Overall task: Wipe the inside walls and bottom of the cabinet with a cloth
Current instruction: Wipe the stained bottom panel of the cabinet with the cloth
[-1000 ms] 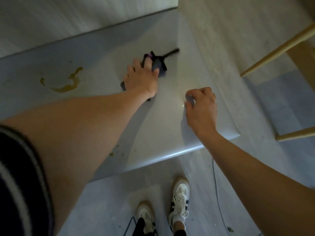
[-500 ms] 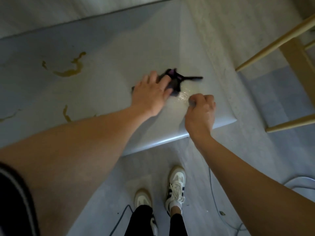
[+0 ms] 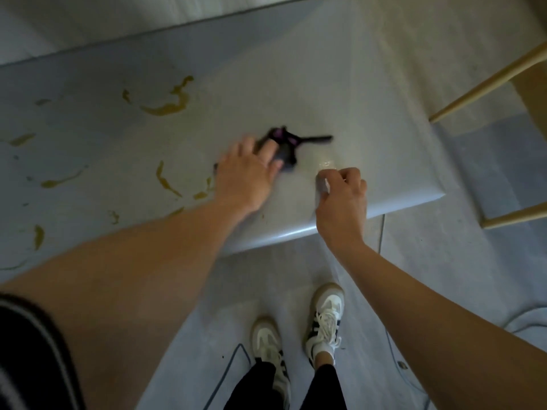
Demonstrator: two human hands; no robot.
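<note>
Pressing the dark cloth (image 3: pixel 284 152) flat under the left hand (image 3: pixel 245 176) is what the wiping depends on; the fingers (image 3: pixel 268 150) are laid out straight over it, the cloth bunched beneath and just beyond the fingertips. The yellow-brown smears (image 3: pixel 168 106) lie on the grey surface (image 3: pixel 370 119) beyond and to the outer side of those fingers, so longer strokes there are probably needed. The right hand (image 3: pixel 340 196) is curled on something small, too unclear to name.

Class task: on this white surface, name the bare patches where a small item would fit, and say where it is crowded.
Bare: the far right stretch of the white surface, beyond the right hand. Crowded: the left, strewn with yellow smears, and the middle, where the left hand presses the dark cloth.
</note>
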